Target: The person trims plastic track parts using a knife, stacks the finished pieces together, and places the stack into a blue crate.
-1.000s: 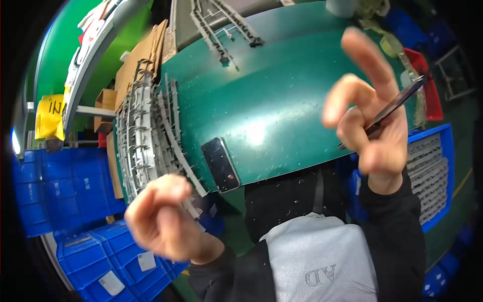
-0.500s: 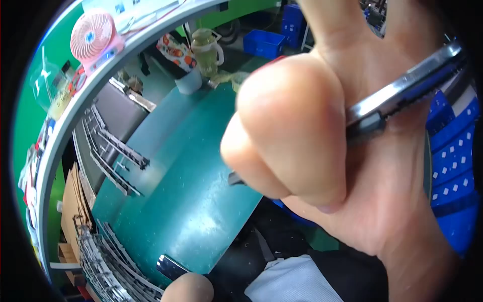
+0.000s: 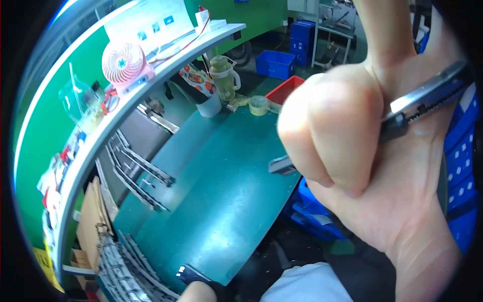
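Observation:
My right hand (image 3: pixel 370 156) is raised close to the camera, palm side showing. Its lower fingers are curled around a utility knife (image 3: pixel 427 95) with a metal rail and dark slider, while other fingers reach up past the top edge. One grey end of the knife pokes out left of the knuckles. At the bottom edge, a rounded bit of skin, probably my left hand (image 3: pixel 197 293), shows beside a dark, shiny, phone-like object (image 3: pixel 191 273) with white marks. The fingers there are hidden.
A green-topped table (image 3: pixel 221 186) spans the middle. Grey strip-like parts (image 3: pixel 118 267) are stacked at lower left; more strips (image 3: pixel 143 173) lie farther back. A tape roll (image 3: pixel 259 105), jug (image 3: pixel 224 78) and red bin (image 3: pixel 286 90) stand behind. A pink fan (image 3: pixel 126 68) sits on the shelf.
The view has shifted, so the table and shelf appear farther right and lower. My right hand appears farther right, still gripping the knife, and the red bin shows more.

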`<control>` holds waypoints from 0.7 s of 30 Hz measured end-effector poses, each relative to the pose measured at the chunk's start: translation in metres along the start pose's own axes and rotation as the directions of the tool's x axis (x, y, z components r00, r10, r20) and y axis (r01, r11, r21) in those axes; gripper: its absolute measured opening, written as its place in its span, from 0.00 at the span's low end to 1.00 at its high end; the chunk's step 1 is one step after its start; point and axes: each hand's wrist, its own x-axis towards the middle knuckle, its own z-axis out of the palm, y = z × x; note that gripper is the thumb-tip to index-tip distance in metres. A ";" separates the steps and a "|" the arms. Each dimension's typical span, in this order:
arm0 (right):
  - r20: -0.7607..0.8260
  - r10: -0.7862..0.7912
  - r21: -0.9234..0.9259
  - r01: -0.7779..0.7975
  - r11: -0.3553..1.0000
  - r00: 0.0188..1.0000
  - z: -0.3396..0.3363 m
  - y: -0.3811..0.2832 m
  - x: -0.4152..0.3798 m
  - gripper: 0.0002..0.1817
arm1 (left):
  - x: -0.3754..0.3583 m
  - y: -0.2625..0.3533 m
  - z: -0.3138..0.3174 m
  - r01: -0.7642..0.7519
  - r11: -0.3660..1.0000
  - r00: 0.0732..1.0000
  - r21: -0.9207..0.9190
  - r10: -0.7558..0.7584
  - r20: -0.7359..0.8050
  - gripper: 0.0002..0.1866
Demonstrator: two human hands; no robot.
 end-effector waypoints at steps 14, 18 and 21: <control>-0.042 -0.031 -0.041 0.029 0.999 0.999 0.024 -0.007 -0.010 0.12 | -0.009 -0.015 -0.014 -0.002 0.999 1.000 0.037 0.002 -0.024 0.19; -0.043 -0.024 -0.023 0.023 0.999 0.999 0.024 -0.010 -0.010 0.12 | -0.012 -0.015 -0.017 0.000 0.998 0.999 0.059 0.002 -0.036 0.19; -0.020 -0.013 -0.025 0.013 1.000 1.000 0.025 -0.011 -0.010 0.11 | -0.014 -0.014 -0.018 0.019 0.997 0.999 0.070 -0.016 -0.052 0.19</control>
